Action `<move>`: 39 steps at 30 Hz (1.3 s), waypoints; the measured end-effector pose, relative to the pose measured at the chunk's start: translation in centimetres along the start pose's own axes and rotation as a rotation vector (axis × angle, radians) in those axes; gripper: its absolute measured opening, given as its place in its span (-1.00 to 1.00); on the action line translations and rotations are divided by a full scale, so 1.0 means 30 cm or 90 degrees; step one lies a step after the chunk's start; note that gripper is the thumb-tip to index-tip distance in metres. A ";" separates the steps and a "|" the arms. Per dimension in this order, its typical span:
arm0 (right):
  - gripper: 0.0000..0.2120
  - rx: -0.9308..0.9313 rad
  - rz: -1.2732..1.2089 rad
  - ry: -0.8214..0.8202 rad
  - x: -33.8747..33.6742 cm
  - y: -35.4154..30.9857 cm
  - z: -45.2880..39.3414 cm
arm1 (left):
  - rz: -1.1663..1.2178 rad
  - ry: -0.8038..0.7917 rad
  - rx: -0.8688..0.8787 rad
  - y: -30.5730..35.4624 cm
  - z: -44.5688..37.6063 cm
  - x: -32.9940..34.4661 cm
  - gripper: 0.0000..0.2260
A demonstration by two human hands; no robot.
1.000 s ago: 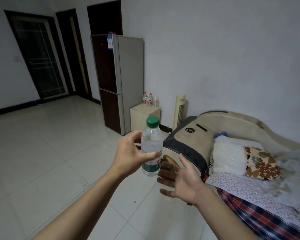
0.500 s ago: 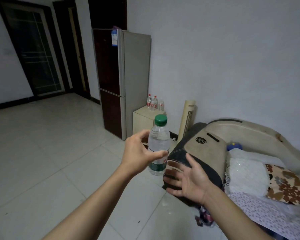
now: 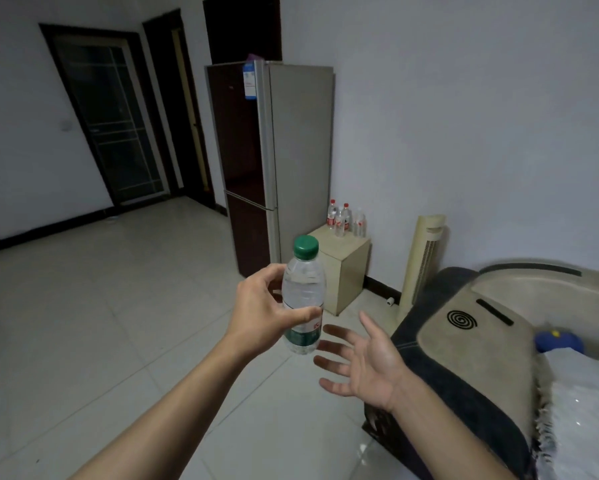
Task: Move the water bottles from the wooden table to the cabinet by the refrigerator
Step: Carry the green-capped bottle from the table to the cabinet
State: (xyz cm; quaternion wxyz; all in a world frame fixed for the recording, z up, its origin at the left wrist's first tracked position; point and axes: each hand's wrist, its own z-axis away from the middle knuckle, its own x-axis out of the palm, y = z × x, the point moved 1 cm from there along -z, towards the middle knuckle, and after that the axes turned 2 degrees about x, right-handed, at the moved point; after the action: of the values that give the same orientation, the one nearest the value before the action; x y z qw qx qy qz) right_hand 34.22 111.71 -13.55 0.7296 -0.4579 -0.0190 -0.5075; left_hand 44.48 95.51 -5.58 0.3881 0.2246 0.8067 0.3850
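Observation:
My left hand (image 3: 261, 311) grips a clear water bottle (image 3: 303, 289) with a green cap and green label, held upright in front of me. Just below and to the right, my right hand (image 3: 364, 363) is spread palm up, holding nothing. Ahead stands a small beige cabinet (image 3: 346, 271) beside the tall refrigerator (image 3: 274, 161). Several red-capped water bottles (image 3: 345, 220) stand on the cabinet's top near the wall. The wooden table is out of view.
A beige tower fan (image 3: 422, 258) stands against the wall right of the cabinet. A bed's padded headboard (image 3: 464, 344) and bedding fill the lower right. Pale tiled floor (image 3: 100, 306) stretches left toward dark doors (image 3: 107, 116).
The view has moved closer to the refrigerator and cabinet, and the bed has slid off to the right. My hands keep the same pose with the bottle.

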 end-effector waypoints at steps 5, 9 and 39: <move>-0.36 0.001 0.010 -0.002 -0.028 -0.209 -0.177 | 0.000 0.019 0.000 -0.072 -0.231 0.052 -0.44; -0.37 0.011 0.027 0.011 -0.021 -0.320 -0.331 | 0.001 0.026 -0.013 -0.176 -0.385 0.079 -0.41; -0.33 -0.008 -0.054 0.144 -0.063 -1.236 -1.523 | 0.110 -0.086 -0.026 -0.947 -1.845 0.370 -0.49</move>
State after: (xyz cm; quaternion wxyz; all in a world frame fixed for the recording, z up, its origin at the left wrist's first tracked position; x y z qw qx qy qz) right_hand -14.76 79.24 -16.91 0.7021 -0.4011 0.0476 -0.5864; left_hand -8.18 61.00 -10.95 0.4119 0.3105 0.7481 0.4175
